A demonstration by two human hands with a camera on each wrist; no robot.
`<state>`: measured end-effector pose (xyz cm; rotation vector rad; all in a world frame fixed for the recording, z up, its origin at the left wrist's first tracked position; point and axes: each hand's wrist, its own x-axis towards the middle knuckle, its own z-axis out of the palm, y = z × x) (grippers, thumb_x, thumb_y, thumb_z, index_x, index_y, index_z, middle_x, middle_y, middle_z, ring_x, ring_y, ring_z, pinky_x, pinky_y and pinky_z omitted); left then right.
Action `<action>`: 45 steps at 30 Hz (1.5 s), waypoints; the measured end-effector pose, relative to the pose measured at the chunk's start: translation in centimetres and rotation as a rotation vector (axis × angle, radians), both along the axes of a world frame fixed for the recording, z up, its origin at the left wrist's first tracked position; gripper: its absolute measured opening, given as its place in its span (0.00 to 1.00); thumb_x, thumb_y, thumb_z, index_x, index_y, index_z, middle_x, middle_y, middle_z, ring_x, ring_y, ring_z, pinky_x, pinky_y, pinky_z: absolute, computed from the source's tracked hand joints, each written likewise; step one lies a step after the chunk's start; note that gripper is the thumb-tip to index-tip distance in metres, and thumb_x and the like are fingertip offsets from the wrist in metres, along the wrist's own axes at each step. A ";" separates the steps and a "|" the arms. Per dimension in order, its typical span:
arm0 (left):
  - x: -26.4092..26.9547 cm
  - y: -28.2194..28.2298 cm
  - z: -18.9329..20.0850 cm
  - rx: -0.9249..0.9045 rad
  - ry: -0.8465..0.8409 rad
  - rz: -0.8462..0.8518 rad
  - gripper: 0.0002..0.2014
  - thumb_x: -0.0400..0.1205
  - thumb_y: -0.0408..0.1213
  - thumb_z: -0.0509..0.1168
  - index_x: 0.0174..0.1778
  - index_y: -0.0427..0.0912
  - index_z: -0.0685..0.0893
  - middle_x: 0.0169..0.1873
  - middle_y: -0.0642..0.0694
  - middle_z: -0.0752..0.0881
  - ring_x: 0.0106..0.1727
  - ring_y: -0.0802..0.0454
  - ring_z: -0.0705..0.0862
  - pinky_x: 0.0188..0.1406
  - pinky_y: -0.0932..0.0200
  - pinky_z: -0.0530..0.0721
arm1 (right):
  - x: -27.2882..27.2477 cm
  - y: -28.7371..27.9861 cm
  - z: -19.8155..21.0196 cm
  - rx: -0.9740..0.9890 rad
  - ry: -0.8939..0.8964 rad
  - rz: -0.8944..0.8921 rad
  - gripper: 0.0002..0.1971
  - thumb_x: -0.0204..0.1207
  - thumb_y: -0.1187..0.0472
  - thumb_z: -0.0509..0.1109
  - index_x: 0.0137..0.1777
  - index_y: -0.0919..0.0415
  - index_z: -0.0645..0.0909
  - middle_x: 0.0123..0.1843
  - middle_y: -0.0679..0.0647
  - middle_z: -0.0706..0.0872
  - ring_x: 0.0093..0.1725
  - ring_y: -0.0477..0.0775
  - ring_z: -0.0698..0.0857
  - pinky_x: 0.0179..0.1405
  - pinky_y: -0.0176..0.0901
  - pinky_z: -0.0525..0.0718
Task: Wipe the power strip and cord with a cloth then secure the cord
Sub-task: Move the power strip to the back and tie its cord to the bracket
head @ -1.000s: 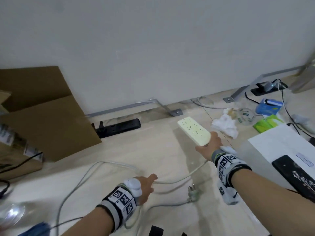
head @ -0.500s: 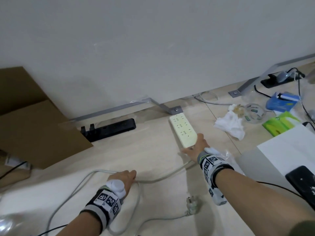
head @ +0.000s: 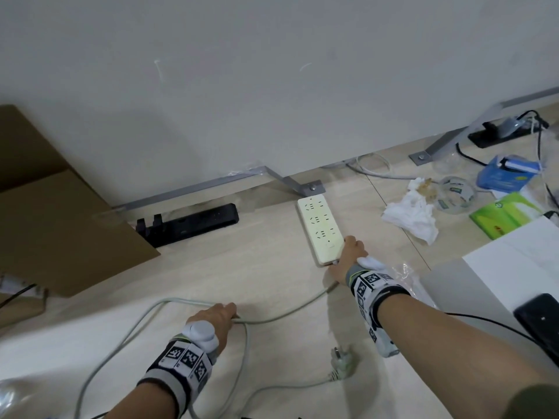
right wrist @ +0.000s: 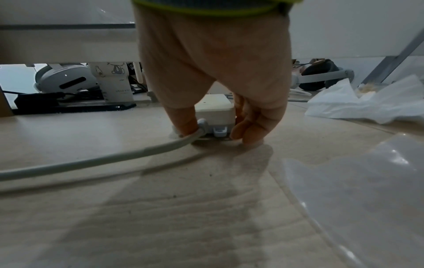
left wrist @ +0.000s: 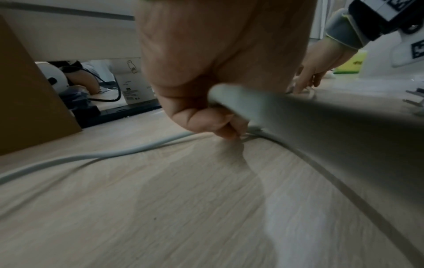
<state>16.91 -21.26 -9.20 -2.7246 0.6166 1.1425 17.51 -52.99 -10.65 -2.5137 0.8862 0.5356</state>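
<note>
Item: plug [head: 341, 359], loose on the wooden floor [head: 272, 267], nearest me. My left hand [head: 213, 323] pinches the grey cord [head: 287, 313]. Beyond, my right hand [head: 351, 255] grips the cream power strip [head: 319, 228], flat near the wall [head: 272, 86].

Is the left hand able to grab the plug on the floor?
Probably yes. The plug lies in the open to the right of the left hand, with nothing between them, but that hand grips the cord and would need to let go first.
</note>
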 end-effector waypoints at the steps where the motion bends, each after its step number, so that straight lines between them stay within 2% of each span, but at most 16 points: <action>1: 0.2 0.0 0.2 -0.001 0.004 0.005 0.12 0.85 0.43 0.55 0.65 0.49 0.71 0.63 0.46 0.78 0.59 0.43 0.82 0.53 0.52 0.79 | -0.1 0.1 0.3 -0.002 0.014 0.004 0.34 0.66 0.57 0.73 0.69 0.59 0.60 0.63 0.60 0.73 0.58 0.62 0.78 0.52 0.51 0.80; 4: 0.9 0.7 0.4 0.002 -0.004 0.036 0.12 0.85 0.42 0.55 0.64 0.47 0.72 0.61 0.45 0.79 0.57 0.43 0.82 0.52 0.51 0.80 | -1.0 0.2 0.6 -0.023 0.105 0.081 0.51 0.67 0.48 0.70 0.81 0.54 0.38 0.64 0.59 0.79 0.57 0.61 0.81 0.55 0.52 0.81; 6: 1.2 1.5 0.6 0.019 -0.019 0.070 0.12 0.83 0.40 0.58 0.63 0.47 0.71 0.60 0.45 0.79 0.57 0.43 0.83 0.52 0.51 0.80 | -1.8 0.3 0.9 -0.043 0.089 0.140 0.57 0.65 0.36 0.67 0.80 0.50 0.28 0.65 0.57 0.81 0.57 0.62 0.83 0.52 0.50 0.80; 10: 1.8 3.0 0.8 0.034 -0.038 0.129 0.11 0.81 0.38 0.59 0.59 0.46 0.72 0.57 0.44 0.81 0.49 0.45 0.83 0.48 0.52 0.81 | -1.9 -0.5 2.2 -0.212 -0.044 0.471 0.55 0.63 0.35 0.70 0.80 0.43 0.35 0.71 0.58 0.69 0.64 0.60 0.73 0.56 0.54 0.76; 13: 2.0 3.7 0.8 0.042 -0.062 0.162 0.10 0.81 0.37 0.58 0.58 0.46 0.73 0.55 0.45 0.82 0.44 0.47 0.80 0.42 0.55 0.76 | -0.4 -1.5 3.0 -0.310 0.113 0.866 0.54 0.63 0.48 0.73 0.80 0.38 0.37 0.83 0.54 0.44 0.80 0.61 0.52 0.72 0.62 0.65; 15: 2.0 4.0 0.7 0.050 -0.057 0.176 0.10 0.81 0.37 0.58 0.58 0.46 0.72 0.55 0.45 0.82 0.47 0.46 0.81 0.42 0.55 0.77 | 0.9 -1.7 2.9 -0.392 0.218 1.025 0.47 0.74 0.48 0.68 0.81 0.39 0.36 0.84 0.52 0.35 0.83 0.60 0.41 0.78 0.63 0.54; 19: 2.0 4.4 0.3 0.057 -0.040 0.206 0.10 0.82 0.38 0.58 0.59 0.47 0.72 0.55 0.45 0.84 0.47 0.46 0.83 0.43 0.56 0.77 | 3.2 -0.3 2.3 -0.553 0.152 1.232 0.36 0.81 0.46 0.58 0.83 0.45 0.42 0.84 0.51 0.34 0.83 0.61 0.38 0.77 0.63 0.51; 22: 2.3 4.8 0.4 0.044 -0.052 0.269 0.10 0.83 0.36 0.57 0.60 0.47 0.72 0.54 0.46 0.83 0.44 0.48 0.80 0.41 0.58 0.75 | 4.5 0.7 2.7 -0.580 0.125 1.300 0.28 0.81 0.51 0.58 0.79 0.52 0.56 0.85 0.56 0.48 0.83 0.62 0.42 0.78 0.63 0.52; 24: 2.5 5.5 0.8 0.036 -0.073 0.380 0.11 0.83 0.34 0.57 0.61 0.47 0.72 0.53 0.45 0.84 0.45 0.47 0.82 0.42 0.57 0.77 | 4.8 1.2 3.7 -0.494 0.052 1.238 0.32 0.75 0.40 0.63 0.74 0.54 0.62 0.78 0.60 0.63 0.81 0.65 0.54 0.75 0.62 0.60; 26: 2.8 6.4 1.2 -0.013 -0.148 0.524 0.11 0.85 0.35 0.56 0.62 0.46 0.73 0.53 0.44 0.84 0.48 0.45 0.83 0.45 0.55 0.80 | 4.5 0.7 5.0 -0.422 0.001 1.066 0.39 0.63 0.28 0.65 0.68 0.52 0.65 0.65 0.59 0.73 0.66 0.63 0.71 0.60 0.55 0.73; 28: 2.9 7.3 1.1 -0.114 -0.211 0.637 0.09 0.86 0.39 0.54 0.61 0.47 0.75 0.52 0.44 0.83 0.47 0.42 0.83 0.45 0.52 0.81 | 3.8 0.0 6.3 -0.348 0.012 0.818 0.40 0.57 0.31 0.69 0.66 0.50 0.63 0.55 0.55 0.74 0.51 0.59 0.78 0.44 0.47 0.75; 30: 3.0 7.3 0.8 -0.298 -0.256 0.769 0.09 0.86 0.43 0.55 0.55 0.45 0.77 0.47 0.39 0.85 0.40 0.39 0.84 0.42 0.48 0.84 | 3.1 -0.4 7.5 -0.302 0.010 0.608 0.39 0.54 0.31 0.68 0.63 0.50 0.63 0.50 0.53 0.72 0.44 0.59 0.78 0.38 0.48 0.77; 35: 2.6 3.5 1.2 -0.685 -0.154 1.008 0.08 0.84 0.41 0.61 0.49 0.41 0.80 0.38 0.36 0.83 0.33 0.40 0.82 0.25 0.52 0.84 | 0.9 -1.2 8.0 -0.235 0.126 0.155 0.49 0.52 0.24 0.61 0.68 0.54 0.61 0.57 0.58 0.80 0.49 0.63 0.81 0.45 0.52 0.82; 39: 1.3 1.3 0.7 -0.819 -0.118 0.873 0.09 0.81 0.42 0.64 0.34 0.48 0.80 0.30 0.45 0.85 0.35 0.40 0.84 0.40 0.44 0.86 | -2.2 -2.1 7.0 -0.171 0.249 -0.037 0.61 0.48 0.20 0.61 0.78 0.59 0.57 0.70 0.62 0.75 0.63 0.68 0.77 0.57 0.57 0.80; 43: 0.4 0.0 1.6 -0.999 -0.041 0.848 0.13 0.87 0.41 0.55 0.37 0.41 0.75 0.23 0.45 0.87 0.44 0.48 0.90 0.51 0.51 0.78 | -5.4 -1.9 5.6 -0.176 0.319 -0.022 0.67 0.37 0.18 0.56 0.76 0.59 0.61 0.66 0.60 0.79 0.55 0.64 0.81 0.52 0.53 0.82; 45: 0.9 -1.0 3.1 -1.158 0.020 0.984 0.14 0.88 0.41 0.51 0.41 0.39 0.74 0.16 0.45 0.77 0.36 0.43 0.90 0.49 0.50 0.79 | -7.0 -1.5 6.4 -0.203 0.351 0.006 0.62 0.42 0.20 0.60 0.74 0.61 0.64 0.62 0.59 0.81 0.49 0.61 0.80 0.45 0.48 0.79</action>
